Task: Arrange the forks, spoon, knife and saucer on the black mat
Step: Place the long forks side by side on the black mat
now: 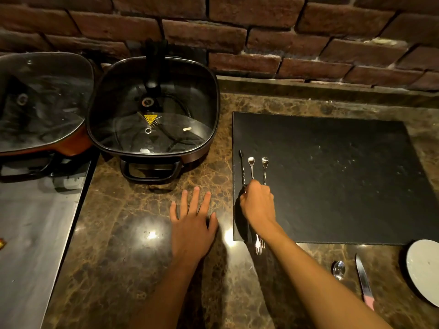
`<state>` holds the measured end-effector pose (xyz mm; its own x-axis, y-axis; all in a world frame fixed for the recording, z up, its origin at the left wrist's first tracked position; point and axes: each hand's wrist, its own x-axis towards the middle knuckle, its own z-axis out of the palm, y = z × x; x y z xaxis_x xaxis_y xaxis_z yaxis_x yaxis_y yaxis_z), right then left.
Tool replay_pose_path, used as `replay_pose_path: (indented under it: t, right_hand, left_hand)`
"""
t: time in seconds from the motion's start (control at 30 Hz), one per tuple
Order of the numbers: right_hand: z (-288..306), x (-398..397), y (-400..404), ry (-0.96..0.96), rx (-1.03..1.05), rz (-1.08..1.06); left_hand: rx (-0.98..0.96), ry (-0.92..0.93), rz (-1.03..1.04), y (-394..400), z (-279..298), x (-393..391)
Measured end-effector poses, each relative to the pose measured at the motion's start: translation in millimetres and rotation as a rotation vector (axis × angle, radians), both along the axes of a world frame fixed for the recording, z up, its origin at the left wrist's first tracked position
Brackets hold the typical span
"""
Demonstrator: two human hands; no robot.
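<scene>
The black mat (pixel 332 176) lies on the brown marble counter at the right. My right hand (pixel 257 203) rests on its left edge, fingers closed over three slim utensils. Two silver forks (pixel 251 167) have round handle ends pointing away and tines (pixel 259 246) sticking out past the mat's near edge. A dark utensil (pixel 242 170) lies left of them. My left hand (pixel 192 222) lies flat and spread on the counter, holding nothing. A spoon (pixel 339 269), a pink-handled knife (pixel 363 279) and a white saucer (pixel 424 271) sit on the counter in front of the mat.
Two square electric pans with glass lids stand at the back left, a black one (pixel 154 108) and an orange-based one (pixel 42 103). A steel surface (pixel 31 233) runs along the left. A brick wall (pixel 237 32) closes the back.
</scene>
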<state>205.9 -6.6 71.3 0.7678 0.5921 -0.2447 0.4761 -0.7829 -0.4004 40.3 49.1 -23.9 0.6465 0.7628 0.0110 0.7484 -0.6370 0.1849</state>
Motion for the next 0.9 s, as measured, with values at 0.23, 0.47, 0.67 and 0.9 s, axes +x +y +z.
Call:
replay_pose_path:
  t: [0.23, 0.47, 0.67, 0.9]
  right_hand:
    - [-10.3, -1.9, -3.5, -0.012, -0.010, 0.018]
    - [-4.2, 2.2, -26.2, 0.151, 0.101, -0.137]
    - [-1.8, 17.4, -133.1, 0.225, 0.186, -0.387]
    - [-3.5, 5.5, -249.0, 0.104, 0.029, -0.534]
  left_hand:
    - [-0.011, 0.006, -0.005, 0.5, -1.0, -0.5]
    - [0.038, -0.028, -0.030, -0.8, -0.8, -3.6]
    - [-0.047, -0.012, -0.004, -1.5, 7.6, -2.4]
    - [-0.086, -0.075, -0.142, -53.5, 34.9, 22.0]
